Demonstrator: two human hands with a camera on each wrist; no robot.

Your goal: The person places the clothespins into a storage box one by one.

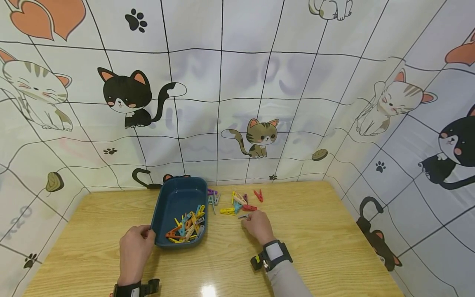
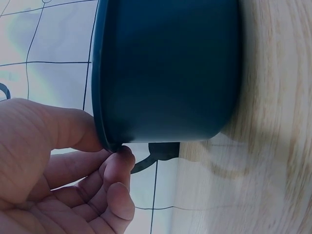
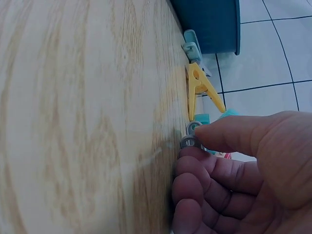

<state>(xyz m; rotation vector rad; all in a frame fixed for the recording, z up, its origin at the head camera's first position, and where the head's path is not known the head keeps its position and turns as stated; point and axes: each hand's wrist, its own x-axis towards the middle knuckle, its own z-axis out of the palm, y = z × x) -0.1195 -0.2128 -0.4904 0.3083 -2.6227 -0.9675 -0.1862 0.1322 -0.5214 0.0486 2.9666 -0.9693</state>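
Observation:
A dark blue plastic bin [image 1: 173,202] stands on the table, with a heap of mixed clothespins [image 1: 190,225] at its near end. My left hand [image 1: 134,251] holds the bin's near left corner; in the left wrist view the thumb and fingers pinch its rim [image 2: 100,97]. Right of the bin, my right hand [image 1: 258,227] pinches a small grey clothespin [image 3: 190,141] between thumb and forefinger, low at the tabletop. Just beyond that hand lie a yellow clothespin [image 1: 227,211] and a red clothespin [image 1: 250,208]. The curled fingers hide part of the grey clothespin.
Purple [image 1: 212,192] and pale blue-grey clothespins [image 1: 214,199] lie against the bin's right side. Another red clothespin [image 1: 259,195] sits farther back. The wooden table [image 1: 315,231] meets a cat-print cloth [image 1: 200,123] at its back and sides.

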